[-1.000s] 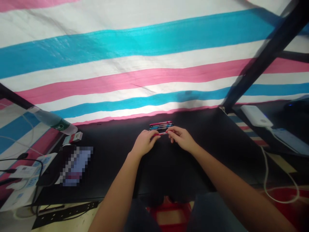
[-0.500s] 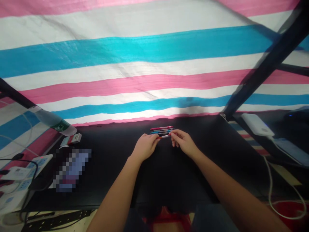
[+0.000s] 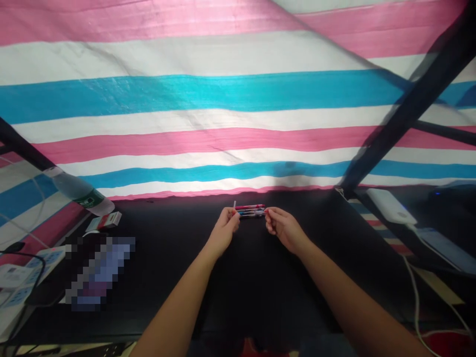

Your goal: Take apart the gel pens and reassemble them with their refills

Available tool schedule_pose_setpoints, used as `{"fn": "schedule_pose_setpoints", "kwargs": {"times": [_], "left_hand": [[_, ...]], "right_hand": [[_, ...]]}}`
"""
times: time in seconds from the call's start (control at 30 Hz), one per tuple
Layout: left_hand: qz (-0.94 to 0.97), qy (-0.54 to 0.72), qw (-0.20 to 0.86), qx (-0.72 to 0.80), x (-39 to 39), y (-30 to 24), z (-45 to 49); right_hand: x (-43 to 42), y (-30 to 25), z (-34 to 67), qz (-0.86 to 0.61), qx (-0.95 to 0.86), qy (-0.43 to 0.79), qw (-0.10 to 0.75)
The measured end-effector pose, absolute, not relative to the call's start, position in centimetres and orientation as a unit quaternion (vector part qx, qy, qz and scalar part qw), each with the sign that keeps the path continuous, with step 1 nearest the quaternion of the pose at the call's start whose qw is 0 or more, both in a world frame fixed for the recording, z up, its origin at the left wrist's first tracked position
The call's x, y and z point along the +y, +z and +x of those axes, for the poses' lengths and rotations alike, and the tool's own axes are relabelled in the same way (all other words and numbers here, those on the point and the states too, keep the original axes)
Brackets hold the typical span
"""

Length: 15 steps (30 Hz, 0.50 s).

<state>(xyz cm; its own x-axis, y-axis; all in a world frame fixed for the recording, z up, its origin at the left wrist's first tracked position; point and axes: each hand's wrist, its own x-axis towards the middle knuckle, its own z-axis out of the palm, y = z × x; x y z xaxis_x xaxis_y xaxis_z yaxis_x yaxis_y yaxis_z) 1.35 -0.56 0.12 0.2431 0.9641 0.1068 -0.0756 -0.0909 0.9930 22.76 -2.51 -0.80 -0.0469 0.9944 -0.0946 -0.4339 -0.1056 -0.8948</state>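
Note:
Several pens (image 3: 251, 211), red, blue and dark, lie side by side in a row on the black tabletop (image 3: 238, 277). At the left end of the row my left hand (image 3: 223, 229) is closed in a pinch. A thin white stick-like pen part (image 3: 234, 204) pokes up from its fingers, with some red showing at the fingertips. My right hand (image 3: 284, 225) is pinched at the row's right end, around a small red-tipped pen part that its fingers mostly hide. A gap separates the two hands, and the pens show between them.
To the left are a plastic bottle (image 3: 80, 191), a small box (image 3: 107, 220), a blurred-out flat item (image 3: 104, 272) and a power strip (image 3: 22, 297) with cables. A white power bank (image 3: 390, 206) and phone (image 3: 446, 250) sit right. Striped sheeting (image 3: 238, 94) hangs behind.
Both hands were on one white-and-red pen held level between them. Now they are further apart, with a separate piece in each, and the left one's piece points up. The view has tilted up slightly.

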Motion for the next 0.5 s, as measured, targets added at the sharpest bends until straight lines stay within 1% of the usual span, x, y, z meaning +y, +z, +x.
{"fn": "schedule_pose_setpoints", "kwargs": {"times": [0.07, 0.17, 0.3, 0.5], "left_hand": [[0.466, 0.474, 0.664, 0.343, -1.0, -0.1, 2.6], [0.371, 0.466, 0.735, 0.323, -1.7, -0.5, 3.7], [0.332, 0.424, 0.76, 0.363, -2.0, -0.8, 4.0], [0.265, 0.395, 0.79, 0.386, -2.0, -0.5, 4.0]], "right_hand": [[-2.7, -0.9, 22.5, -0.398, -0.392, 0.588, 0.585], [-3.0, -0.9, 22.1, -0.423, -0.468, 0.516, 0.58], [-3.3, -0.5, 21.9, -0.457, -0.531, 0.448, 0.555], [-3.7, -0.1, 21.8, -0.439, -0.55, 0.439, 0.559]]}}
